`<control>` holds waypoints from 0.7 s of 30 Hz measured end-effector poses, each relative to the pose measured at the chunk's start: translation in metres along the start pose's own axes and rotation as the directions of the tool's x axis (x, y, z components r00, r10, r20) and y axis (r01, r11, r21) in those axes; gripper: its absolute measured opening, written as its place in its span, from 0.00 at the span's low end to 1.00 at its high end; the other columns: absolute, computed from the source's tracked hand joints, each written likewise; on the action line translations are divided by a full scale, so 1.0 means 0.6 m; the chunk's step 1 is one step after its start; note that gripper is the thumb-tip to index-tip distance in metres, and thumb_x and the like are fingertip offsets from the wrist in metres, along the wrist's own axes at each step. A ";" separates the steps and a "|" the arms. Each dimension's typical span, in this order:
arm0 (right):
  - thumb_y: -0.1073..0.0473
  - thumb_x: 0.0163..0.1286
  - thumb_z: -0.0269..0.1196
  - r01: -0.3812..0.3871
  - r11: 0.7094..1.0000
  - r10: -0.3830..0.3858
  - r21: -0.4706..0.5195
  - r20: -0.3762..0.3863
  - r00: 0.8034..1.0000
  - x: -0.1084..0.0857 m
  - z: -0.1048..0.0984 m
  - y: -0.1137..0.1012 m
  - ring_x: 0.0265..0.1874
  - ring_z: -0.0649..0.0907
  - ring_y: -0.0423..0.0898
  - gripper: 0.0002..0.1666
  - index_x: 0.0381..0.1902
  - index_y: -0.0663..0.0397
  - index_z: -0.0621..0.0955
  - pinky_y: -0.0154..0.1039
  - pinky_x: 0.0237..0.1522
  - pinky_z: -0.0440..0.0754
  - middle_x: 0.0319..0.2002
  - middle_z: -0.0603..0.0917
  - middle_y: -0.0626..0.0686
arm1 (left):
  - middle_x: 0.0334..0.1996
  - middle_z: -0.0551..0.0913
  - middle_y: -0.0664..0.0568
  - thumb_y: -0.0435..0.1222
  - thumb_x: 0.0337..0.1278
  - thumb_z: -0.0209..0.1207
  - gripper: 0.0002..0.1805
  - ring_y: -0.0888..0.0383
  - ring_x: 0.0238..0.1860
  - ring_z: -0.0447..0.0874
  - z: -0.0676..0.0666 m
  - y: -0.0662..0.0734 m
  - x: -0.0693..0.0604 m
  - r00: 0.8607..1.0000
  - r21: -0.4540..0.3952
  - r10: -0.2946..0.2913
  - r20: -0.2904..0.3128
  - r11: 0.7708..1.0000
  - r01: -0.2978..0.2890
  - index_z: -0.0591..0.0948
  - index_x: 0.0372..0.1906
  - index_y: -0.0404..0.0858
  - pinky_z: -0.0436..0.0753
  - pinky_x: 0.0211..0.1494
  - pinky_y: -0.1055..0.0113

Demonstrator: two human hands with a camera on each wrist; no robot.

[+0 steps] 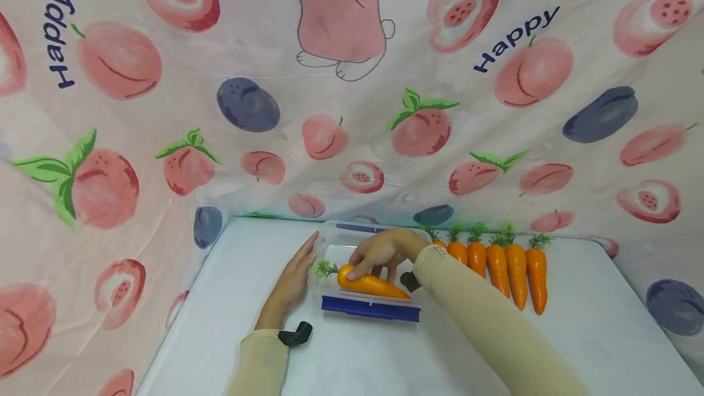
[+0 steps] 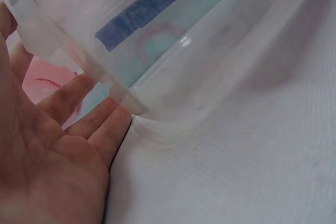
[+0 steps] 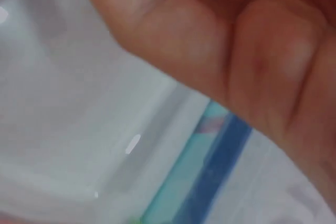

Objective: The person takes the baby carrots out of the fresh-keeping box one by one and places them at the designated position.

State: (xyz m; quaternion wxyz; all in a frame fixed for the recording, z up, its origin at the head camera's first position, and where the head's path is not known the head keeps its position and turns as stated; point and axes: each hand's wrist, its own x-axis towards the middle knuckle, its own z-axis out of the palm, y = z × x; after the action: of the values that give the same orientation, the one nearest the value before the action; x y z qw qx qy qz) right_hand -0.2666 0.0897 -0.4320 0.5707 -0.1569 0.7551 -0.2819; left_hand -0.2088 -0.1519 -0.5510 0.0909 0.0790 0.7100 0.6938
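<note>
In the head view, my right hand (image 1: 385, 253) grips an orange carrot (image 1: 371, 285) with a green leafy top, thumb on its thick end. The carrot lies slantwise over the near part of a clear plastic box (image 1: 330, 238) with blue latch flaps. Whether it touches the box floor I cannot tell. My left hand (image 1: 294, 277) rests against the box's left side with fingers extended; in the left wrist view its fingertips touch the clear wall (image 2: 173, 93). The right wrist view shows my right hand (image 3: 252, 61) above the box, with the carrot hidden.
To the right of the box, several carrots (image 1: 517, 277) with green tops lie in a row, partly behind my right sleeve. One blue flap (image 1: 371, 308) hangs out on the box's near side. A fruit-printed cloth (image 1: 363, 115) hangs behind the white table (image 1: 220, 298).
</note>
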 end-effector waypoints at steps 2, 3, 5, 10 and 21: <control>0.38 0.69 0.67 0.023 1.000 -0.023 0.005 -0.029 0.999 -0.013 -0.004 0.005 0.47 0.86 0.52 0.26 0.57 0.44 0.81 0.53 0.45 0.90 0.49 0.84 0.53 | 0.82 0.56 0.54 0.47 0.82 0.43 0.27 0.50 0.83 0.47 0.000 0.002 -0.001 1.000 0.049 0.006 -0.003 0.999 -0.006 0.61 0.80 0.60 0.46 0.85 0.46; 0.38 0.69 0.67 0.036 0.999 -0.035 0.009 -0.043 0.998 -0.020 -0.006 0.008 0.47 0.86 0.53 0.26 0.57 0.45 0.81 0.53 0.45 0.90 0.49 0.84 0.53 | 0.82 0.56 0.55 0.46 0.82 0.42 0.27 0.50 0.83 0.47 0.000 0.002 -0.001 1.000 0.073 0.011 -0.003 0.997 -0.011 0.61 0.80 0.60 0.45 0.85 0.46; 0.38 0.69 0.66 0.058 0.998 -0.055 0.029 -0.078 0.995 -0.035 -0.010 0.016 0.47 0.86 0.53 0.27 0.58 0.46 0.81 0.53 0.45 0.90 0.49 0.84 0.55 | 0.82 0.56 0.55 0.46 0.82 0.42 0.26 0.50 0.83 0.47 0.000 0.003 -0.002 1.000 0.097 0.019 0.001 0.995 -0.019 0.61 0.79 0.61 0.45 0.85 0.46; 0.38 0.70 0.66 0.107 0.985 -0.080 0.135 -0.194 0.978 -0.075 -0.019 0.041 0.49 0.84 0.53 0.34 0.65 0.49 0.76 0.52 0.48 0.89 0.52 0.83 0.56 | 0.82 0.56 0.49 0.47 0.82 0.42 0.27 0.46 0.83 0.48 0.002 0.003 -0.001 0.998 0.134 0.055 0.003 0.989 -0.055 0.62 0.80 0.56 0.46 0.84 0.42; 0.40 0.74 0.62 0.204 0.950 -0.106 0.234 -0.375 0.921 -0.187 -0.045 0.112 0.50 0.82 0.55 0.34 0.67 0.56 0.73 0.49 0.50 0.88 0.55 0.80 0.59 | 0.80 0.60 0.44 0.43 0.83 0.41 0.26 0.41 0.81 0.52 0.004 0.003 0.002 0.996 0.203 0.092 -0.017 0.975 -0.086 0.63 0.78 0.50 0.48 0.83 0.38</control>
State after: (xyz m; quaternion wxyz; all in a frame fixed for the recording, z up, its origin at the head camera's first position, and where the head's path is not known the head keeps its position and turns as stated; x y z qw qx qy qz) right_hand -0.2529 0.2119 -0.3808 0.4155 -0.0840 0.7859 -0.4502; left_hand -0.2094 -0.1495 -0.5491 0.0421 0.1105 0.7737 0.6224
